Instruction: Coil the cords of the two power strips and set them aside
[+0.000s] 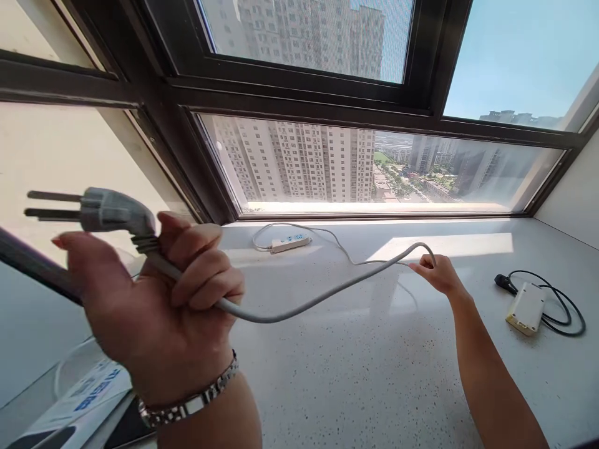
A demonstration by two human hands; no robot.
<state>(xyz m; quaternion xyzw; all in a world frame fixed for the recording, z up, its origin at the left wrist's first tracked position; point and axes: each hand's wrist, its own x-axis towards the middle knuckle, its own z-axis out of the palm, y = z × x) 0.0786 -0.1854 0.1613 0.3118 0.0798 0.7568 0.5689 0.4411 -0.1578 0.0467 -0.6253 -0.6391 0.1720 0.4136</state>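
Note:
Close to the camera on the left, my left hand [182, 299] is closed round a grey power cord [299, 308] just below its plug [115, 210]. The plug's metal prongs point left, and my thumb lies beneath them. Out over the sill, my right hand [437, 274] pinches the same cord, which sags between both hands and bends over at the right one. From there the cord runs back across the sill to a white power strip [291, 242] with blue-marked sockets, lying near the window.
A white box-shaped device [526, 308] with a coiled black cable [573, 318] and black plug [505, 284] lies at right on the speckled white sill [346, 386]. Dark window frames [299, 103] border the back and left. A white package with blue print [96, 390] sits lower left.

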